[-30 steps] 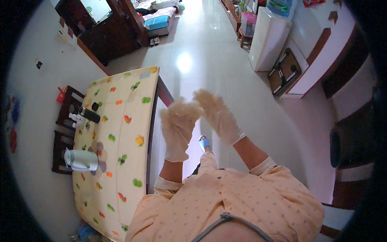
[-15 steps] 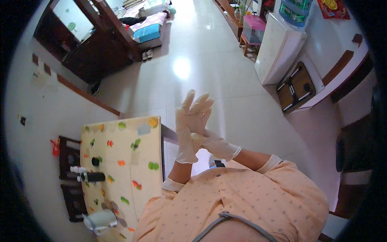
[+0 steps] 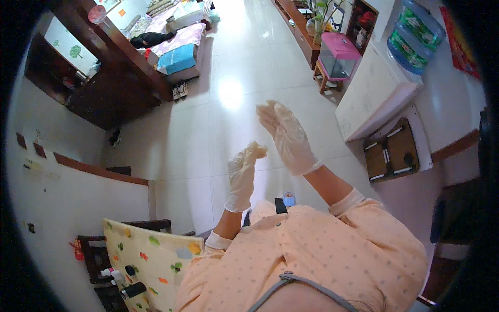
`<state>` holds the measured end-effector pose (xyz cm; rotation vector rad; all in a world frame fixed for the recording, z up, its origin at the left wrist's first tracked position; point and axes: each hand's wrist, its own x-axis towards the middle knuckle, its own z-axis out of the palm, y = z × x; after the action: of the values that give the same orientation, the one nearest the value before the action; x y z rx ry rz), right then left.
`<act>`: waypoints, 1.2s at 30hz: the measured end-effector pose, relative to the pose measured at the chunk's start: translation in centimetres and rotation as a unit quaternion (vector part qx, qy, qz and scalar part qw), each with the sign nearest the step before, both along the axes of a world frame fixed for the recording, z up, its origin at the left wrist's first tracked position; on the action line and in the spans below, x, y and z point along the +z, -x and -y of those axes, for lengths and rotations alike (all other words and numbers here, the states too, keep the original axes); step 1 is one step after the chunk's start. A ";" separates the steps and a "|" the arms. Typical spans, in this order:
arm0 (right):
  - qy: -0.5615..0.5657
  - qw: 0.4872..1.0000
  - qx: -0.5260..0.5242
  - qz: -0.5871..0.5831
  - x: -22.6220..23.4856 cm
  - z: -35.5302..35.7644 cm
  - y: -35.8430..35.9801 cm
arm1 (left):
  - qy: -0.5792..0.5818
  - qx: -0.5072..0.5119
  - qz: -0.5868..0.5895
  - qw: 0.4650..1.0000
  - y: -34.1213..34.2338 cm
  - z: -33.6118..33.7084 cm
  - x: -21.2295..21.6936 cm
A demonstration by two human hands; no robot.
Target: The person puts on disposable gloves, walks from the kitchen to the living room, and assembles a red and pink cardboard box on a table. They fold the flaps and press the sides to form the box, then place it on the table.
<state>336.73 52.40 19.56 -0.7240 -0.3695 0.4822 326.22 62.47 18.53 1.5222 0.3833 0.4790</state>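
Both my hands wear thin whitish gloves and are held up over the tiled floor, apart from each other. My left hand (image 3: 241, 171) is bent over, its fingers curled together toward the right; nothing shows in it. Higher and to the right, my right hand (image 3: 292, 141) is stretched out, fingers long and close together, holding nothing. The glove cuffs end at the wrists, below the peach sleeves with dotted print.
A table (image 3: 156, 249) with a fruit-patterned cover stands at lower left, a black bottle (image 3: 133, 290) on it. At right are a white cabinet (image 3: 371, 96) with blue water jugs (image 3: 416, 36), a folded stool (image 3: 392, 151) and a pink-lidded tank (image 3: 338, 57). A bed (image 3: 179, 57) stands far left.
My right hand has let go of my left near its wrist and moved up. My left hand has dropped, its spread fingers now curled. The view has shifted, with the table lower.
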 end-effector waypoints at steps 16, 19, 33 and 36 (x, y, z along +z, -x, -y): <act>0.060 0.997 -0.026 -0.034 -4.0 -27.1 -38.7 | 0.018 -0.318 -0.171 0.932 -36.5 -21.3 -1.7; 0.080 0.996 -0.050 0.004 -4.2 -28.9 -45.2 | -0.078 -0.387 -0.144 0.908 -43.8 -24.6 -3.2; 0.123 0.987 0.021 0.099 -4.4 -34.8 -82.3 | 0.031 -0.120 0.071 0.990 -80.7 -40.3 -0.7; 0.197 0.967 0.119 0.105 -3.1 -38.6 -85.6 | 0.027 -0.022 0.155 0.987 -87.4 -44.5 -0.5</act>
<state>422.32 91.00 16.46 -1.1297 -0.5723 0.7193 413.58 106.92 18.00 1.3730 0.1179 0.6540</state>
